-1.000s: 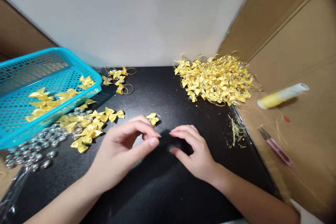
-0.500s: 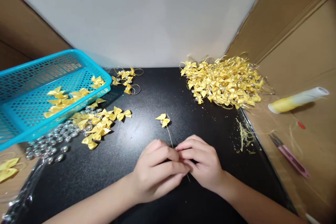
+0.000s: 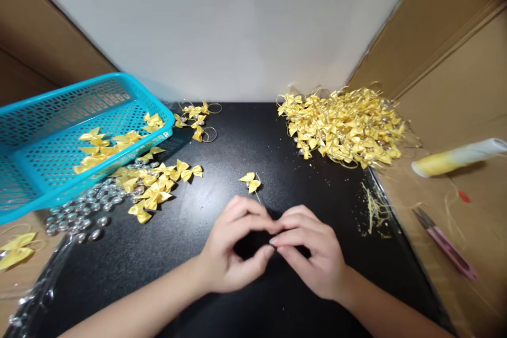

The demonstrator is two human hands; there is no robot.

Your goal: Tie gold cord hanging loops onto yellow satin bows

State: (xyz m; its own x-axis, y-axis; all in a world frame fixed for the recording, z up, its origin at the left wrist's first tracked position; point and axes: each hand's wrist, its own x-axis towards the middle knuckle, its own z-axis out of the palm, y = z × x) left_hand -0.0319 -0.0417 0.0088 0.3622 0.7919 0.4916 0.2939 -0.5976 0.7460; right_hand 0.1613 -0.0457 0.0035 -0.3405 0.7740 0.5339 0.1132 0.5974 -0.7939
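Bow (image 3: 250, 181) with a little bead sits on the black worktop (image 3: 222, 285) just at 12 o'clock from the hands, its thin gold thread (image 3: 258, 196) trailing back to them. Half a second ago the fingers were bunched tight over that thread; now the left hand (image 3: 233, 245) and right hand (image 3: 312, 251) have spread into a ring, only the fingertips pinching together on it, so looks like a loop or knot is being formed. Finished pile (image 3: 344, 125) is at 2 o'clock, loose bows (image 3: 158, 185) and clear beads (image 3: 79, 216) at 10, teal basket (image 3: 39, 190) beyond, snips (image 3: 446, 244) at 3.
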